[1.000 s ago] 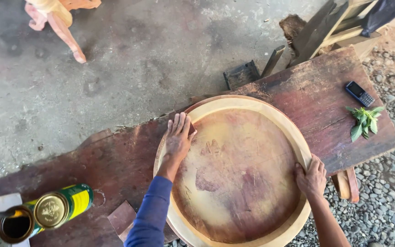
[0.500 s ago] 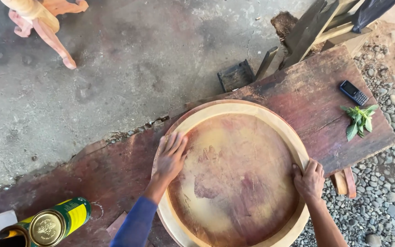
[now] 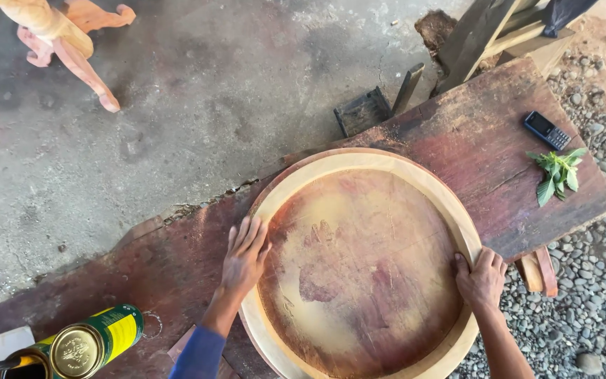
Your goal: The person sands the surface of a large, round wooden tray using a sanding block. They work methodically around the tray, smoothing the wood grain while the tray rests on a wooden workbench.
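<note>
A large round wooden tray [image 3: 285, 193] with a pale rim and a reddish-brown stained inside lies flat on a dark red wooden plank [image 3: 478, 133]. My left hand [image 3: 245, 254] rests flat, fingers spread, on the tray's left rim. My right hand [image 3: 482, 277] grips the right rim, with the fingers curled over the edge. Both forearms reach in from the bottom; the left one wears a blue sleeve.
A green and yellow tin can [image 3: 89, 344] with a gold lid stands at the lower left. A dark mobile phone [image 3: 547, 130] and a green leafy sprig [image 3: 557, 173] lie on the plank's right end. Gravel lies to the right, concrete floor beyond, carved pale wooden legs [image 3: 64, 42] at the upper left.
My left hand has slid from the tray's upper left down along the rim toward me. My right hand has stayed on the right rim. The view has shifted slightly.
</note>
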